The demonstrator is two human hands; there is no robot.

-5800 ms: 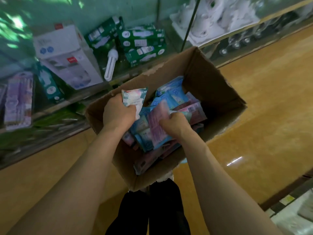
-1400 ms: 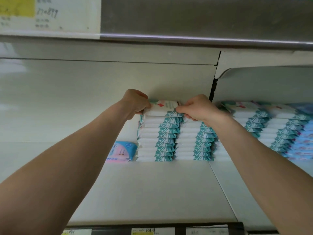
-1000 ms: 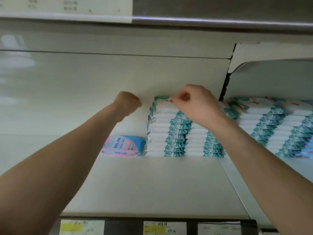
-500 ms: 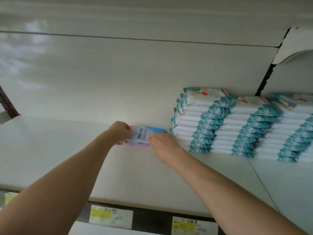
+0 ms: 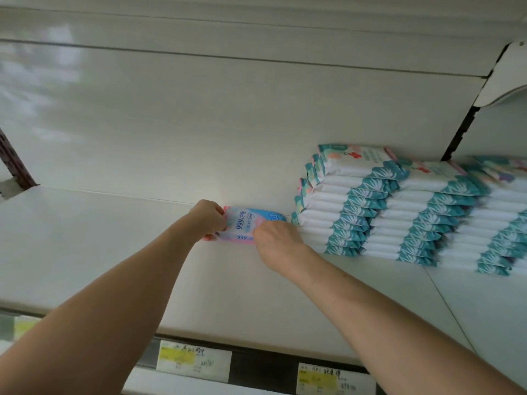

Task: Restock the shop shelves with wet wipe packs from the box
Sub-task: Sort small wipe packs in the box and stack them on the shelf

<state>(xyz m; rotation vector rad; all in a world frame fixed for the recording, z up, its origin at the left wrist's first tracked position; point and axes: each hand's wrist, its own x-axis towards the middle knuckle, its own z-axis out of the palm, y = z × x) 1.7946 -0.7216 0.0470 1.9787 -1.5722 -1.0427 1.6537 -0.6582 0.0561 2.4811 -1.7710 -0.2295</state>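
1. Pink-and-blue soft film wet wipe pack (image 5: pixel 245 222) lies flat on the white shelf (image 5: pixel 99 246), just left of the teal-and-white pack stacks (image 5: pixel 356 212).
2. Grip: left hand (image 5: pixel 207 218) pinches its left end; right hand (image 5: pixel 276 238) holds the right end, fingers curled.
3. Looks light, squashy, slick film; likely sags if held by one corner.
4. Best hold: both short ends, or flat across the body.

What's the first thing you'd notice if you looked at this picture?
Probably the two hands meeting in the middle: the left hand and right hand each hold an end of a pink and blue pack on the white shelf. Just to its right stand tall stacks of teal and white packs.
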